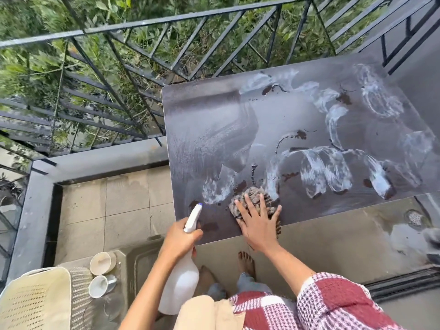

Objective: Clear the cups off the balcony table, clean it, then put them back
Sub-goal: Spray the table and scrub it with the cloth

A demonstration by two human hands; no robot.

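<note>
The dark balcony table (297,120) is wet, streaked with white foam and dotted with brown stains. My right hand (256,220) presses flat, fingers spread, on a brownish knitted cloth (256,195) near the table's front edge. My left hand (179,241) grips the neck of a white spray bottle (181,279), its nozzle pointing at the table's front left corner. Two cups stand off the table at lower left on a glass-topped surface (133,265): a beige cup (102,263) and a white cup (101,285).
A black metal railing (142,22) borders the balcony behind and left of the table, with greenery beyond. A cream perforated basket (35,298) sits at the lower left. Tiled floor (107,206) lies left of the table. My bare feet (246,262) stand by the table's front edge.
</note>
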